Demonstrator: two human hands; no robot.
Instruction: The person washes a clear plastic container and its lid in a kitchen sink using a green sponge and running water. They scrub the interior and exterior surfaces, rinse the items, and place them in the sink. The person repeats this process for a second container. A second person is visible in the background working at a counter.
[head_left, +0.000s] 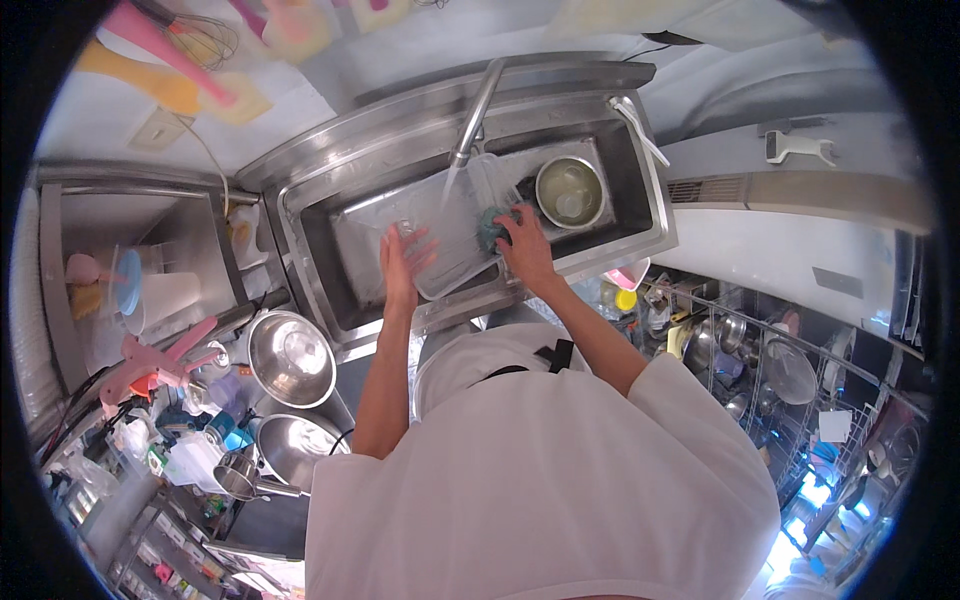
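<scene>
A clear plastic container (461, 259) lies tilted over the divider of a two-basin stainless-steel sink (352, 247). My right hand (529, 247) grips a green scouring pad (491, 229) against the container's right side. At its left edge is my left hand (403, 259), fingers spread and nothing grasped; whether the fingertips touch the plastic I cannot tell. From the metal faucet (480, 109) a stream of water runs down towards the container. In the right basin stands a round metal pot (569, 226) holding cloudy liquid and what look like small clear cups.
Steel mixing bowls (291, 358) and a saucepan (238, 476) sit at my left, near a pink citrus press (154, 360). A second steel basin (172, 217) holds a plastic pitcher (161, 296). Spatulas (169, 56) hang on the wall. At right stands a wire rack (739, 319) with kitchenware.
</scene>
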